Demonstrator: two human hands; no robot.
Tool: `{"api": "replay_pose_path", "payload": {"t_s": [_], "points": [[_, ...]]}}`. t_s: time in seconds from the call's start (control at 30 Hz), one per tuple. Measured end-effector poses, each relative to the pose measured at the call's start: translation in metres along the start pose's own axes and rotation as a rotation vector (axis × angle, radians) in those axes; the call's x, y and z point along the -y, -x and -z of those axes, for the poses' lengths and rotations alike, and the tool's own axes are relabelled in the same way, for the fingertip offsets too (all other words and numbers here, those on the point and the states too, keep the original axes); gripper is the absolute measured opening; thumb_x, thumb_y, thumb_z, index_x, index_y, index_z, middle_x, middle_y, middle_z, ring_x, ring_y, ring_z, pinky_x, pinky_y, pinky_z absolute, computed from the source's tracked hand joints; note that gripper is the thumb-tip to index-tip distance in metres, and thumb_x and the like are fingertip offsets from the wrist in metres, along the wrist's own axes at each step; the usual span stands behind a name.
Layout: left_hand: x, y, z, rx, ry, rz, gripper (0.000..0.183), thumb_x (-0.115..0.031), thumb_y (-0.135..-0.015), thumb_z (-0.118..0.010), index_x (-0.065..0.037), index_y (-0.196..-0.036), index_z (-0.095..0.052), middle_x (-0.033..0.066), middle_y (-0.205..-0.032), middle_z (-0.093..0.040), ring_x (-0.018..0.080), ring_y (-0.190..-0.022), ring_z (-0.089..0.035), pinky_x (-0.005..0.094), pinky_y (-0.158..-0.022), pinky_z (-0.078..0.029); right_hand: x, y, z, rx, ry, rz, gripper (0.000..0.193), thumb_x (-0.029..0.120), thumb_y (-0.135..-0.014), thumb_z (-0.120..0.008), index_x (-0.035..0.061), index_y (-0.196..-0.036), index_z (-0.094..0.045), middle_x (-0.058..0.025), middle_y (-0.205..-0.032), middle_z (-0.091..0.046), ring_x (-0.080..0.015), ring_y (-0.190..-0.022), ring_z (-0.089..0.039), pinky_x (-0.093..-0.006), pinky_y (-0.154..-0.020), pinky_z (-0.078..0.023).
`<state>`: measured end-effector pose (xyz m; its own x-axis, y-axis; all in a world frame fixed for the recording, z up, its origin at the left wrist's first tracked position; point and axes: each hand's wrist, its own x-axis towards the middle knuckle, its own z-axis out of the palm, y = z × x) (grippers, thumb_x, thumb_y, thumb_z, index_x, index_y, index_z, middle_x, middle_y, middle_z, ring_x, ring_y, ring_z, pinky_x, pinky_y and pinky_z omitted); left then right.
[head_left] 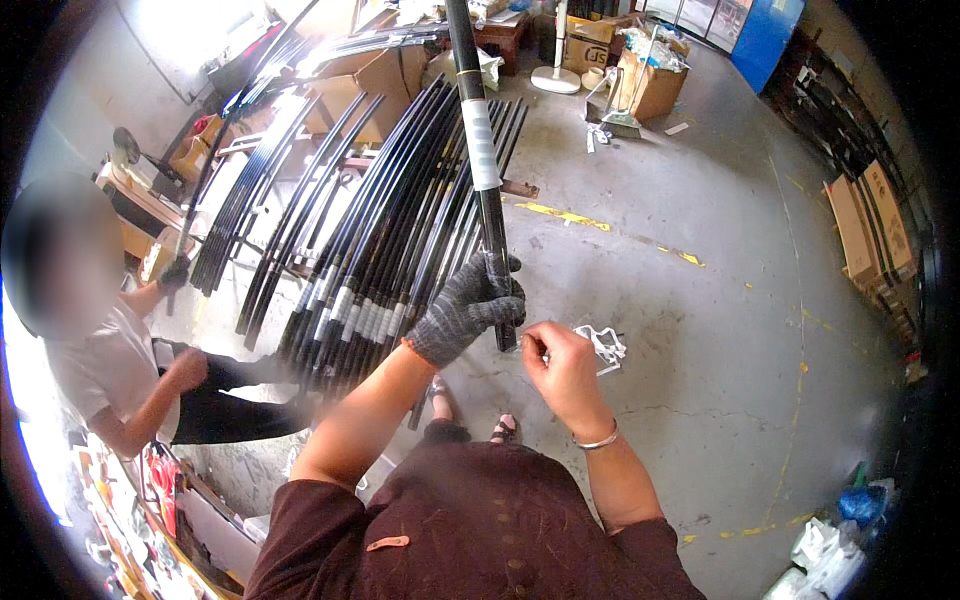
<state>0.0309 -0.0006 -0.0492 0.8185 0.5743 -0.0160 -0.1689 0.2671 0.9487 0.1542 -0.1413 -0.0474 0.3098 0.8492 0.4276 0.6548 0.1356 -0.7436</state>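
Note:
My left hand (462, 315), in a dark grey knit glove, is wrapped round a long black pole (488, 218) near its lower end. The pole stands steeply, rising past the top of the view, with a pale label band (481, 140) partway up. Bare and with a bracelet at the wrist, my right hand (565, 368) is closed in a pinch just right of the pole's lower end. What its fingertips hold, if anything, is too small to make out. Left of the pole, many similar black poles (400, 190) lie side by side on a rack, several with pale bands.
A co-worker (120, 360) at the left grips another upright pole (205, 180) with a gloved hand. White scraps (606, 348) lie on the grey floor beyond my right hand. Cardboard boxes (655, 85) and a dustpan (622, 124) stand far off; flat cartons (870, 220) lean at the right.

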Motion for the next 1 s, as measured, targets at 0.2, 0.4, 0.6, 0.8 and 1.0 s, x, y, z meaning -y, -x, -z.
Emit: {"api": "replay_pose_path", "payload": {"t_s": [0.2,0.4,0.6,0.8,1.0], "points": [[-0.014,0.001,-0.009,0.105,0.050,0.010,0.062,-0.002,-0.079,-0.072,-0.005,-0.132,-0.041,0.0028,-0.094,-0.057,0.0118,-0.083,-0.058,0.0259,-0.070,-0.051,-0.015,0.001,-0.007,-0.012,-0.321,-0.241,0.008,0.000,-0.082,-0.063,-0.0020,-0.078,-0.056,-0.0038,-0.066,-0.056,-0.0079,-0.058,-0.048,-0.0249,-0.054,-0.041],[-0.005,-0.001,-0.003,0.018,0.045,0.055,0.062,-0.002,-0.077,-0.074,-0.006,-0.131,-0.044,0.0029,-0.093,-0.058,0.0118,-0.081,-0.057,0.0267,-0.071,-0.050,-0.015,-0.003,-0.011,0.143,-0.370,-0.239,0.015,0.007,-0.087,-0.065,-0.0024,-0.078,-0.056,0.0007,-0.064,-0.052,-0.0050,-0.059,-0.043,-0.0229,-0.052,-0.036],[-0.004,-0.002,0.006,0.082,0.002,0.082,0.061,-0.003,-0.076,-0.075,-0.004,-0.130,-0.047,0.0038,-0.092,-0.061,0.0127,-0.081,-0.060,0.0273,-0.072,-0.051,-0.036,0.008,-0.028,-0.045,-0.206,-0.272,0.020,0.015,-0.085,-0.067,-0.0005,-0.076,-0.058,-0.0124,-0.061,-0.056,-0.0199,-0.052,-0.053,-0.0347,-0.052,-0.042],[-0.005,0.006,0.021,0.138,-0.001,0.136,0.062,-0.002,-0.076,-0.075,-0.004,-0.131,-0.046,0.0034,-0.092,-0.062,0.0128,-0.082,-0.060,0.0282,-0.074,-0.051,-0.091,0.008,-0.046,-0.149,-0.026,-0.358,0.023,0.020,-0.086,-0.066,0.0017,-0.076,-0.056,-0.0141,-0.063,-0.059,-0.0314,-0.056,-0.057,-0.0393,-0.054,-0.043],[-0.007,0.022,0.028,0.209,-0.047,0.094,0.060,-0.003,-0.077,-0.072,-0.001,-0.131,-0.045,0.0039,-0.086,-0.059,0.0122,-0.079,-0.058,0.0267,-0.071,-0.049,-0.125,0.000,-0.035,-0.218,0.122,-0.400,0.024,0.022,-0.086,-0.067,0.0032,-0.076,-0.055,-0.0150,-0.067,-0.061,-0.0364,-0.063,-0.058,-0.0445,-0.057,-0.043]]}}
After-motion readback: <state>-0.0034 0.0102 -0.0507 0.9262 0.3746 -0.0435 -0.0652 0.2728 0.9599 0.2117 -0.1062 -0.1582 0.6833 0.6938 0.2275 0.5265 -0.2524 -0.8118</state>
